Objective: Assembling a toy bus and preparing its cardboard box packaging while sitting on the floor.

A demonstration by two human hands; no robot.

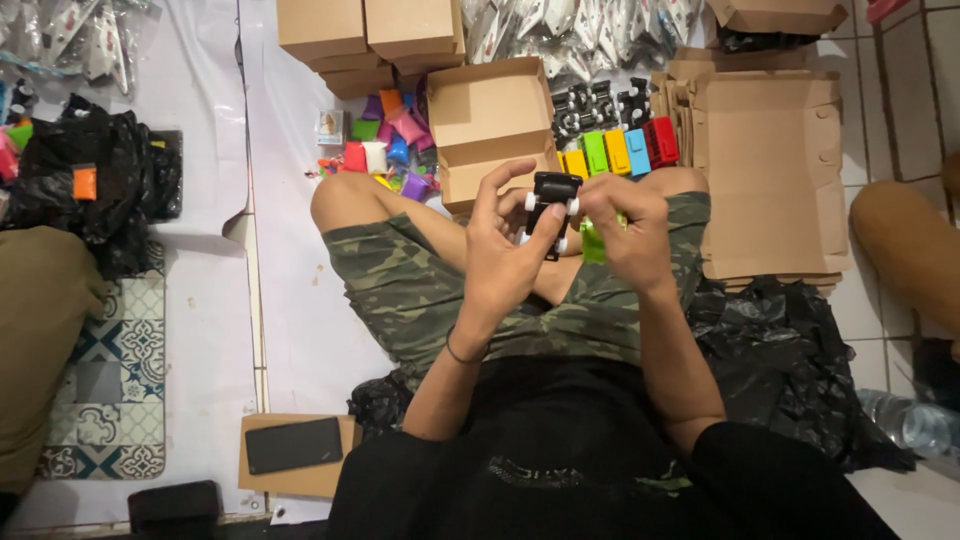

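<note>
Holding a black chassis (552, 205) w/ white wheels, the left hand (505, 250) grips it from 8 o'clock, fingers curled round it above the lap. Right hand (625, 235) pinches a green shell (594, 243) just beside the chassis at 4 o'clock. Open box (490, 125) sits at 11 o'clock on the floor; row of coloured shells (620, 150) at 1 o'clock; flat cardboard (770, 170) at 2 o'clock.

glossy plastic toy chassis (553, 205) — matt cardboard box (490, 125)
</note>
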